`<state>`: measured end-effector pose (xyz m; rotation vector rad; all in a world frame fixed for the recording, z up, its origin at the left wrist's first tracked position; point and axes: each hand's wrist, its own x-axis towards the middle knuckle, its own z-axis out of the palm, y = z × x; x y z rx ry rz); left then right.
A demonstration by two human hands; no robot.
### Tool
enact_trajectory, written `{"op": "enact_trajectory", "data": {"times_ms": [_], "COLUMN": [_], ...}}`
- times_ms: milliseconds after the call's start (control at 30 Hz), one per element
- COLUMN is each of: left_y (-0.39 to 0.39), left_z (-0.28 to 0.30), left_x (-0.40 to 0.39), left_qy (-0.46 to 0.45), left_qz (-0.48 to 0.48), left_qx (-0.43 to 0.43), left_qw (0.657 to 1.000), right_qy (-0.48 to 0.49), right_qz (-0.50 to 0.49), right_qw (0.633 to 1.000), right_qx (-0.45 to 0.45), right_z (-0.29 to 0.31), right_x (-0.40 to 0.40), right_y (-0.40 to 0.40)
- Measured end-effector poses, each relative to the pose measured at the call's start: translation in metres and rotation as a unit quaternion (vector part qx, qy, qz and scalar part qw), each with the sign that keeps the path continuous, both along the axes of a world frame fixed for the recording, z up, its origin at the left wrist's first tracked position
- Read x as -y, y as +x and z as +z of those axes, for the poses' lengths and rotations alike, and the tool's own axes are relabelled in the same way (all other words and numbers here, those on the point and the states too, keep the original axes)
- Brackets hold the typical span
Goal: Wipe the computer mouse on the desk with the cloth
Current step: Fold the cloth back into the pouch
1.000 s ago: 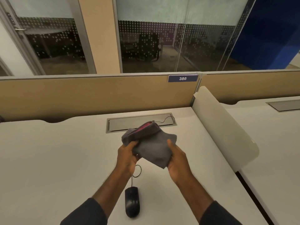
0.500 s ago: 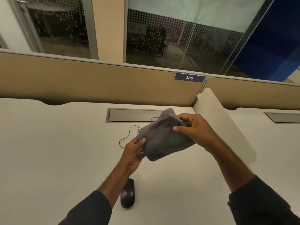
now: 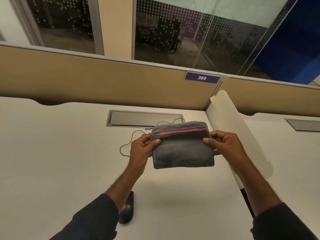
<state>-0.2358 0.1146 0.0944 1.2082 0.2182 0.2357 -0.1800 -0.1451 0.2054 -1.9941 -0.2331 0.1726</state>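
- Cloth [image 3: 182, 149]: grey, folded, with a pink inner layer showing along its upper fold. Held in the air at the centre of the frame, above the desk [image 3: 60, 161] and clear of its surface.
- Left hand [image 3: 141, 154]: fingers clamped on the left edge of the cloth, thumb on the near face.
- Right hand [image 3: 225, 149]: fingers clamped on the right edge of the cloth, thumb on the near face.
- Computer mouse [image 3: 128, 207]: black, resting on the desk at the lower centre of the frame, partly hidden by the left forearm. Well apart from the cloth; neither hand touches it.
- Mouse cable [image 3: 127, 144]: thin, black, looping across the desk in mid-frame toward the grey cable hatch [image 3: 142, 118] near the partition.
- Partition [image 3: 103, 84]: tan, running across the frame behind the desk, bearing a blue plate marked 386 [image 3: 202, 77] at upper right.
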Motion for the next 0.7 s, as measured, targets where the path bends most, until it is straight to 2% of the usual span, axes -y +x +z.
{"op": "enact_trajectory", "data": {"times_ms": [200,367,700], "left_y": [0.024,0.052,0.118], "left_z": [-0.002,-0.017,-0.051], "left_x": [0.027,0.046,0.091], "left_qy": [0.036,0.080,0.152], "left_qz": [0.021,0.056,0.039], "left_qx": [-0.001,-0.035,-0.111], "left_qw": [0.999,0.995,0.981], "right_qy": [0.033,0.058,0.052], "right_qz": [-0.040,-0.062,-0.119], "right_qw": [0.999,0.996,0.989], "right_qx": [-0.001,-0.017,-0.071], "right_z": [-0.034,-0.061,-0.119], "right_x": [0.021,0.042,0.086], "right_y": [0.025,0.047,0.111]}}
